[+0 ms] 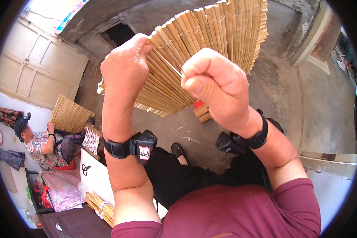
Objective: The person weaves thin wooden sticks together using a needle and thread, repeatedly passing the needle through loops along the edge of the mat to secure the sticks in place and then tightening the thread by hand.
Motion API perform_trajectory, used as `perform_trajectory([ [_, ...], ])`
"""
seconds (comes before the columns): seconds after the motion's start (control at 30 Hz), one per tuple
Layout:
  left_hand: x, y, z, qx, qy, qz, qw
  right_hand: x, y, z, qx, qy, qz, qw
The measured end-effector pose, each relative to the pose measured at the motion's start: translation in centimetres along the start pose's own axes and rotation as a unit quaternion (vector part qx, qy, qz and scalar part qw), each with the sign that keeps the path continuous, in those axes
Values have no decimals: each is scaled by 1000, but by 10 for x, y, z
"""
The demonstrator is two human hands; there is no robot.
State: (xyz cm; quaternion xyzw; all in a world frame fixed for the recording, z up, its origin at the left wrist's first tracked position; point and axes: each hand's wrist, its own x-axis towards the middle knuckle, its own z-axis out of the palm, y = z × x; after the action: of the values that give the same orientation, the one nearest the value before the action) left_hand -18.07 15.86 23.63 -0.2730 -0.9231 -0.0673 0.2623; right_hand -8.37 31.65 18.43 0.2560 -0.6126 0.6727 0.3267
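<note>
A mat of thin straw-coloured sticks (210, 29), bound side by side with cord, fans out upright in front of me. My left hand (127, 59) is closed at its upper left edge, thumb against the end stick; its other fingers are hidden from view. A thin white cord (172, 65) runs across the sticks to my right hand (216, 81). That hand is a fist in front of the mat, closed on the cord. Both wrists carry black straps with small boxes.
Beneath the mat is a wooden block (202, 113) with something red on it. Loose white cord (186, 137) lies on the floor. At left, another person (47, 144) sits by a second stick mat (69, 115). A stick bundle (101, 208) lies beside my left arm.
</note>
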Motion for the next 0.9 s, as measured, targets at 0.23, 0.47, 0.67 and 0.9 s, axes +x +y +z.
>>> perform_trajectory([
  [0.23,-13,-17,1,-12,68,104,992,7,9,-18,63,122,109,984],
  [0.47,-54,13,-31,71,-3,-38,997,10,47,-50,183,214,94,955],
  [0.67,-52,8,-16,-66,76,-58,993,0,33,-27,-139,105,-15,985],
  [0.9,-41,-6,-2,-106,65,-154,980,-14,37,-1,-189,36,61,979],
])
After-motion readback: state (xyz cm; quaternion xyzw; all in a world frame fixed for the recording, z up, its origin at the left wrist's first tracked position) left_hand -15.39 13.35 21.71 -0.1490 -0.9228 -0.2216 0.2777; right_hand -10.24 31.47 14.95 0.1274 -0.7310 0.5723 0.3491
